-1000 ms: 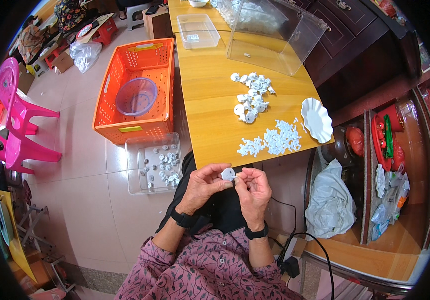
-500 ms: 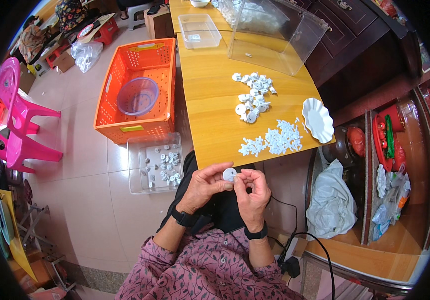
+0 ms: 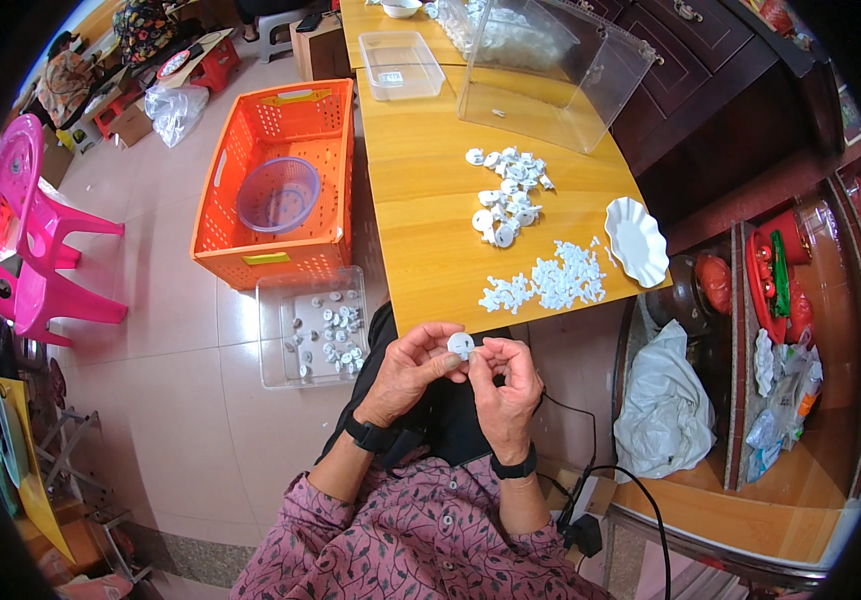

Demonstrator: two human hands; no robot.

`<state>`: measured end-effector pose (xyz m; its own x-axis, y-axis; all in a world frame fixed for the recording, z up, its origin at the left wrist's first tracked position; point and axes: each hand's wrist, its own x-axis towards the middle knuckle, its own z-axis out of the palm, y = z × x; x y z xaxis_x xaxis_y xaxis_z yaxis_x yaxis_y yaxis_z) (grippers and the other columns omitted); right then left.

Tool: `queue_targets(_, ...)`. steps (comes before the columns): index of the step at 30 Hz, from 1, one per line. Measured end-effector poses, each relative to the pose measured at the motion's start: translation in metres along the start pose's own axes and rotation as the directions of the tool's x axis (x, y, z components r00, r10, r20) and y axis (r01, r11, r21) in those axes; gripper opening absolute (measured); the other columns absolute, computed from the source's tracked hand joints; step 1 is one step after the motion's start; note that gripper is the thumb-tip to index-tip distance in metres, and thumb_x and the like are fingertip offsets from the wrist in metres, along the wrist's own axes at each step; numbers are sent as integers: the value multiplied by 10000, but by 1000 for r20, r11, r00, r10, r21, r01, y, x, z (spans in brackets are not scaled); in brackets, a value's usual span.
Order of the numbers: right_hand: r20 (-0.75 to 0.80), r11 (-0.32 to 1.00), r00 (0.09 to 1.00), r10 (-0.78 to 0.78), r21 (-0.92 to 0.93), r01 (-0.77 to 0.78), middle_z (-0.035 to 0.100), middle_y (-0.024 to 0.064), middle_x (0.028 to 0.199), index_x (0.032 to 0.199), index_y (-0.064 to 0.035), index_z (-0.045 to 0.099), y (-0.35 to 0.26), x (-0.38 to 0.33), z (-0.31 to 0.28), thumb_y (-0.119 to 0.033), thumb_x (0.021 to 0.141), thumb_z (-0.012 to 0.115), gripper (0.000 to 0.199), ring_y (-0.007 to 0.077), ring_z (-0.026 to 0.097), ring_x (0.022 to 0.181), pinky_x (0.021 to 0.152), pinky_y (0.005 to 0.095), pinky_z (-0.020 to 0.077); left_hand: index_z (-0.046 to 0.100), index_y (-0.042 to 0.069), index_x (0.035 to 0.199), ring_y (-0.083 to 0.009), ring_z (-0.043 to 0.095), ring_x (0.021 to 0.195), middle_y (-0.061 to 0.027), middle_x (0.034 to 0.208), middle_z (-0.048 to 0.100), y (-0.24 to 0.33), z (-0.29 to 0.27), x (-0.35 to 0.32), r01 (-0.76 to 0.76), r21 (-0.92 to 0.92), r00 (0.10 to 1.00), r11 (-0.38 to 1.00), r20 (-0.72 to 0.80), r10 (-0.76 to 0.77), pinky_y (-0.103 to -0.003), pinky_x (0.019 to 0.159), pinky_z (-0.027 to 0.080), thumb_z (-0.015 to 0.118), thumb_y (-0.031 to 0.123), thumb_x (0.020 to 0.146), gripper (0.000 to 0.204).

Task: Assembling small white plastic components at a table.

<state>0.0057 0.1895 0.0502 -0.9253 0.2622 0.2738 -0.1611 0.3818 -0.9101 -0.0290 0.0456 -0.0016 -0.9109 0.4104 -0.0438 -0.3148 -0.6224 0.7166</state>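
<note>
My left hand (image 3: 413, 372) grips a white round plastic piece (image 3: 461, 345) between thumb and fingers, just off the table's near edge and above my lap. A small dark mark shows on its face. At the piece's right edge my right hand (image 3: 507, 380) pinches thumb and forefinger together; whatever sits between these fingertips is too small to make out. On the table beyond lie a heap of small white plastic bits (image 3: 569, 278) and, farther back, a pile of similar white round pieces (image 3: 507, 200).
A white scalloped dish (image 3: 637, 242) stands at the wooden table's (image 3: 421, 210) right edge. Behind are a clear box (image 3: 541, 90) and a shallow clear tray (image 3: 401, 65). Left on the floor, an orange crate (image 3: 271, 250) holds a purple basket (image 3: 279, 195); a clear bin (image 3: 286, 375) contains several round pieces.
The round piece has turned slightly in my fingers, and its dark mark now shows differently. Both hands stay in nearly the same place.
</note>
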Motion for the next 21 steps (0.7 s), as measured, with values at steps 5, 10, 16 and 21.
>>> queue_targets(5, -1, 1000, 1000, -12, 14, 12, 680, 70, 877, 1027, -5, 622, 7, -1, 1, 13, 863, 701, 182, 120, 660, 707, 645, 267, 545, 566, -13, 1333, -146, 652, 919, -97, 1149, 662, 0, -1, -1, 41, 47, 999, 998, 12, -41, -272, 809, 567, 638, 77, 968, 383)
queue_targets(10, 7, 1000, 1000, -15, 10, 15, 683, 64, 872, 1041, -2, 611, 2, -1, 1, 22, 878, 688, 182, 103, 646, 724, 655, 253, 532, 556, -3, 1358, -138, 651, 900, -88, 1157, 663, 1, -3, -2, 63, 68, 998, 996, 23, -65, -262, 800, 562, 618, 134, 992, 396)
queue_targets(16, 4, 1000, 1000, -6, 24, 6, 686, 55, 865, 1043, -1, 606, 1, -1, 2, 29, 884, 679, 178, 82, 626, 735, 666, 240, 519, 559, -3, 1355, -130, 646, 881, -79, 1139, 665, 1, -2, -3, 94, 77, 995, 993, 23, -96, -256, 784, 557, 613, 158, 997, 396)
queue_targets(21, -5, 1000, 1000, -6, 24, 6, 682, 52, 855, 1036, -3, 609, 2, -1, 2, 32, 880, 677, 173, 80, 624, 726, 664, 240, 519, 564, -4, 1348, -125, 641, 865, -78, 1125, 666, 2, -2, -3, 91, 85, 995, 992, 31, -94, -251, 776, 554, 611, 164, 1000, 390)
